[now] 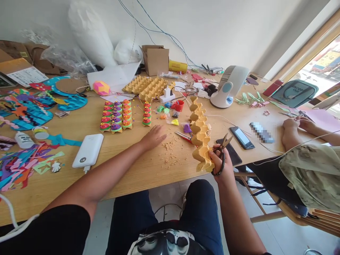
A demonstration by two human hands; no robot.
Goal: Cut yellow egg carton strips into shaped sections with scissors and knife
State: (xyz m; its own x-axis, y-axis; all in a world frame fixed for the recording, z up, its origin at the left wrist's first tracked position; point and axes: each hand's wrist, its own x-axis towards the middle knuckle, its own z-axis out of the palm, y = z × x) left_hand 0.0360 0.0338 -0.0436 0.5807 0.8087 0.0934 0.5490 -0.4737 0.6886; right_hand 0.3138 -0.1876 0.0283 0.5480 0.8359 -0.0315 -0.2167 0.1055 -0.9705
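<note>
My right hand [221, 163] is closed round the near end of a long strip of yellow egg-carton cups [199, 131] and also holds black-handled scissors [222, 148], blades up. The strip reaches away over the wooden table [148, 173]. My left hand [154, 137] lies flat and open on the table, fingers stretched toward small cardboard crumbs [170, 152]. Rows of painted carton cups [117, 117] stand beyond my left hand.
A white power bank [89, 150] lies at the left, by coloured paper scraps [21, 166]. Egg trays [146, 88], a cardboard box [156, 59] and a white fan [228, 86] stand further back. Two phones [241, 137] lie at the right, where another person's hands [294, 125] rest.
</note>
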